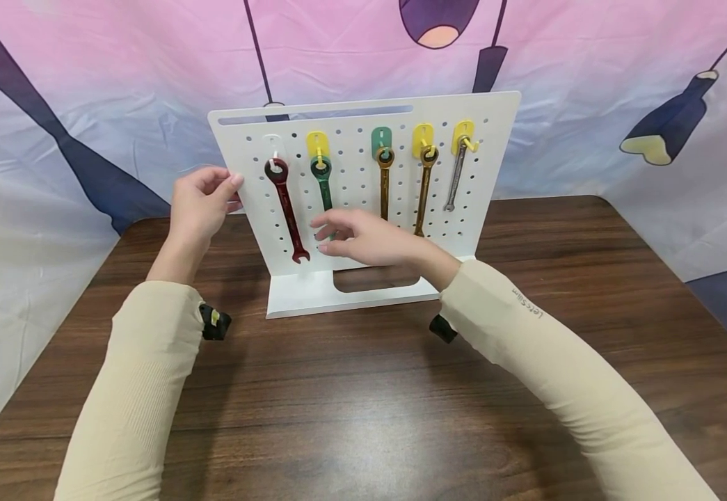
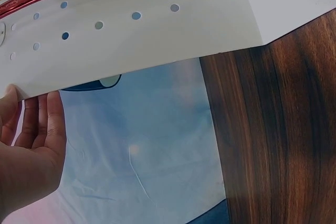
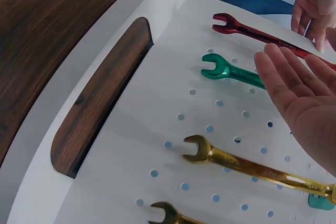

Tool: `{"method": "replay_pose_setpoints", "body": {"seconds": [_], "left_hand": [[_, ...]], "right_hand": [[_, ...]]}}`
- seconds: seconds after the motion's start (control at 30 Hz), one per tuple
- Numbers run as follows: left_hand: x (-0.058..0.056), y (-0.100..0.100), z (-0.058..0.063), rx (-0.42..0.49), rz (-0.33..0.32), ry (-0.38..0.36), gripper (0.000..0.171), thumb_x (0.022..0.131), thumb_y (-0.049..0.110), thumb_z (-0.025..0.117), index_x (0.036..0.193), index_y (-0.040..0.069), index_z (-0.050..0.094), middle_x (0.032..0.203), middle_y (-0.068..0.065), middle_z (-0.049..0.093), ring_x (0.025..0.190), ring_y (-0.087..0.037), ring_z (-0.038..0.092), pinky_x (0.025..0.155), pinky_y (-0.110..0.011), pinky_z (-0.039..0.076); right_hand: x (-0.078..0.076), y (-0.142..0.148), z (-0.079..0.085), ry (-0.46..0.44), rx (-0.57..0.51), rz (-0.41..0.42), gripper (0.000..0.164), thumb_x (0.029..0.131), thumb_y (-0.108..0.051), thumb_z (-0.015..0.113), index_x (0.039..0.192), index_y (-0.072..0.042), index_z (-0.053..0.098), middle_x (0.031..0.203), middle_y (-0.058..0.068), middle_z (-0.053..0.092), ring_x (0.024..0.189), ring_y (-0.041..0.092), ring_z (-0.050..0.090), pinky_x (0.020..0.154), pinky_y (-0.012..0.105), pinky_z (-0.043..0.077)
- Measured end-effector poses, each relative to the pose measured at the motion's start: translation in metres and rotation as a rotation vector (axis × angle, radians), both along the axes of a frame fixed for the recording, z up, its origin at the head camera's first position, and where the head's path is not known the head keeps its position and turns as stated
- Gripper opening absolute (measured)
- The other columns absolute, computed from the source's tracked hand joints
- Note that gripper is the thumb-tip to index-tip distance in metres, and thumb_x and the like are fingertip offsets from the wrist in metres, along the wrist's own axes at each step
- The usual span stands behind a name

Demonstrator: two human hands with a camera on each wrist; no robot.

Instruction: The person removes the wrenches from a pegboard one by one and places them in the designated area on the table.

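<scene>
A white pegboard (image 1: 350, 188) stands upright on the table. My left hand (image 1: 197, 202) pinches its left edge, thumb in front and fingers behind, as the left wrist view shows. A red wrench (image 1: 286, 212) hangs from a white hook nearest that hand. Beside it a green wrench (image 1: 322, 177) hangs from a yellow hook. My right hand (image 1: 372, 236) hovers before the green wrench's lower part, fingers extended and apart from it in the right wrist view (image 3: 310, 95). Two gold wrenches, one left (image 1: 385, 184) and one right (image 1: 425, 188), and a small silver wrench (image 1: 457, 174) hang farther right.
The board's white base (image 1: 300, 296) has a wide cut-out and rests on a dark wooden table (image 1: 313, 403). Behind hangs a pink and blue printed cloth (image 1: 350, 62). Black wrist cameras (image 1: 215, 323) sit at both cuffs.
</scene>
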State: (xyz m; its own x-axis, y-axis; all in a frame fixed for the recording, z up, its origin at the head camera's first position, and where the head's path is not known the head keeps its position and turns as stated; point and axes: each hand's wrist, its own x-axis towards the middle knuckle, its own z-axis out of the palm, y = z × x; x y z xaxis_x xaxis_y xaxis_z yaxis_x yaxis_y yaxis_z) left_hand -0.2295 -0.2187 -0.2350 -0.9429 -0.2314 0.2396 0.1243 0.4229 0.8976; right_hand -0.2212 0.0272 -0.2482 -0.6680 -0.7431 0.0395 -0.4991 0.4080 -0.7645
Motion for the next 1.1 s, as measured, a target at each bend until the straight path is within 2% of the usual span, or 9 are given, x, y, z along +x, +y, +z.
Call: {"method": "replay_pose_setpoints", "body": {"seconds": [0.13, 0.4, 0.83, 1.1], "left_hand": [[0.000, 0.000, 0.000, -0.001, -0.001, 0.006, 0.028, 0.089, 0.023, 0.059, 0.102, -0.002, 0.061, 0.083, 0.005, 0.059, 0.076, -0.005, 0.058, 0.072, -0.018, 0.055], [-0.001, 0.000, 0.000, -0.001, -0.006, 0.014, 0.029, 0.089, 0.023, 0.059, 0.102, -0.003, 0.061, 0.082, 0.005, 0.059, 0.076, -0.006, 0.058, 0.070, -0.017, 0.055], [-0.001, 0.001, 0.000, -0.010, 0.001, 0.003, 0.029, 0.089, 0.024, 0.059, 0.103, -0.002, 0.061, 0.084, 0.004, 0.059, 0.077, -0.005, 0.059, 0.073, -0.019, 0.055], [0.000, 0.001, 0.000, 0.010, -0.013, 0.018, 0.028, 0.089, 0.020, 0.059, 0.103, -0.004, 0.060, 0.081, 0.006, 0.059, 0.074, -0.004, 0.059, 0.069, -0.017, 0.055]], "right_hand": [[-0.002, -0.007, 0.002, 0.007, 0.001, -0.015, 0.044, 0.093, -0.019, 0.055, 0.133, -0.006, 0.042, 0.126, 0.008, 0.053, 0.112, 0.012, 0.050, 0.093, 0.024, 0.044], [-0.005, -0.015, 0.003, -0.046, -0.054, -0.068, 0.046, 0.094, -0.018, 0.054, 0.136, -0.005, 0.038, 0.127, 0.009, 0.050, 0.112, 0.013, 0.049, 0.090, 0.023, 0.045], [-0.009, -0.031, 0.005, -0.058, -0.099, -0.103, 0.048, 0.096, -0.015, 0.050, 0.139, -0.004, 0.032, 0.137, 0.008, 0.042, 0.121, 0.015, 0.043, 0.097, 0.017, 0.039], [-0.012, -0.042, 0.003, -0.080, -0.153, -0.130, 0.047, 0.096, -0.012, 0.048, 0.139, -0.002, 0.032, 0.129, 0.011, 0.048, 0.117, 0.015, 0.046, 0.094, 0.017, 0.041]]}}
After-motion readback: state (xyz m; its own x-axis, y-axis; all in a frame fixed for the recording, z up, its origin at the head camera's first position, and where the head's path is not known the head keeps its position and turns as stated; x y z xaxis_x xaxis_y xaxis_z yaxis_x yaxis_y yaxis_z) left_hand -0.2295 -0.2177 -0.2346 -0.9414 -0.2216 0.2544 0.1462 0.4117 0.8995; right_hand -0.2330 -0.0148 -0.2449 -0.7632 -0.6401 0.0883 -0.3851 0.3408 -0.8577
